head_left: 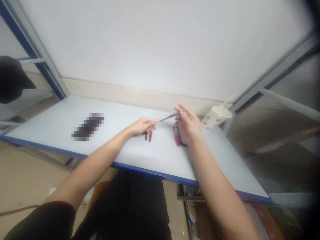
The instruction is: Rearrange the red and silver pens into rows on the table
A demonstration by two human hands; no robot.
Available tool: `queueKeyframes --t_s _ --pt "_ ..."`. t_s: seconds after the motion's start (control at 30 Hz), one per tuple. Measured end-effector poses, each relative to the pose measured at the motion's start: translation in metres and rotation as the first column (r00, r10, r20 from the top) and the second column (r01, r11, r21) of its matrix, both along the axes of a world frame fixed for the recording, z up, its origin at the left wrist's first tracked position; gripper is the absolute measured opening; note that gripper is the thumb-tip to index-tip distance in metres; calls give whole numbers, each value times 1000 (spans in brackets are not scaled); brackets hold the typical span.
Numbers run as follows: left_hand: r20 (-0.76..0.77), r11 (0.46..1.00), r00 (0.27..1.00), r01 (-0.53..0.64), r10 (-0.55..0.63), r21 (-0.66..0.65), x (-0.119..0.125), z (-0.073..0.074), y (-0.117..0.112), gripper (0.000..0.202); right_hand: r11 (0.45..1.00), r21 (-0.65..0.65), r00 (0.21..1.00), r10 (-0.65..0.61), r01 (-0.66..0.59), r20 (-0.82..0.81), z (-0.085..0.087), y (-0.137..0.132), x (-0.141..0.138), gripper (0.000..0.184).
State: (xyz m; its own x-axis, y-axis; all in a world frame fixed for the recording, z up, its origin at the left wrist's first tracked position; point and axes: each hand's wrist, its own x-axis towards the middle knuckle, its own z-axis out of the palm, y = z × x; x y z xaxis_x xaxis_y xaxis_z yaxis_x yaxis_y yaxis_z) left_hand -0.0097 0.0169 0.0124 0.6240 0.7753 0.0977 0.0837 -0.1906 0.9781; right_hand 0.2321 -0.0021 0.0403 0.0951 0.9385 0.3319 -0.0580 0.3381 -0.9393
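Right hand [187,126] pinches a pen [170,117], fingers clamped; left hand [142,126] waits, fingers together. A slack pinch could drop it onto the markers [150,135]

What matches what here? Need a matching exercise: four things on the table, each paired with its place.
Things:
1. Grey pen
2. Pink marker
3. Paper cup with red flowers
4. Pixelated object

Places:
A. Left part of the table, away from both hands
B. Just below the left hand
C. Held in the right hand
D. Far edge, right of both hands

Pairs: 1-C, 2-B, 3-D, 4-A
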Motion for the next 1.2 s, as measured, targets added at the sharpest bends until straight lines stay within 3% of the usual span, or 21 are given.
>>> queueKeyframes --t_s 0.13,0.23,0.5,0.9,1.03,1.2 --pt "-11 996 998 -63 63 56 -1 -1 0 42 983 82 980 -172 164 101 0 0 1 57" --pt "-46 980 986 -150 157 128 -1 -1 -1 39 968 126 963 -232 215 138 0 1 4 55" --pt "-109 960 967 -207 230 189 -1 0 -1 33 967 119 970 -233 223 74 -2 8 9 58" --pt "-115 964 969 -194 217 183 -1 1 -1 32 957 138 960 -269 257 82 -4 10 12 54" --pt "-104 966 973 -185 206 180 1 2 -2 34 979 24 965 -203 202 164 -3 5 6 49" --pt "-91 968 973 -197 213 155 -1 6 -1 45 986 -155 984 82 -57 159 -1 -3 2 50"
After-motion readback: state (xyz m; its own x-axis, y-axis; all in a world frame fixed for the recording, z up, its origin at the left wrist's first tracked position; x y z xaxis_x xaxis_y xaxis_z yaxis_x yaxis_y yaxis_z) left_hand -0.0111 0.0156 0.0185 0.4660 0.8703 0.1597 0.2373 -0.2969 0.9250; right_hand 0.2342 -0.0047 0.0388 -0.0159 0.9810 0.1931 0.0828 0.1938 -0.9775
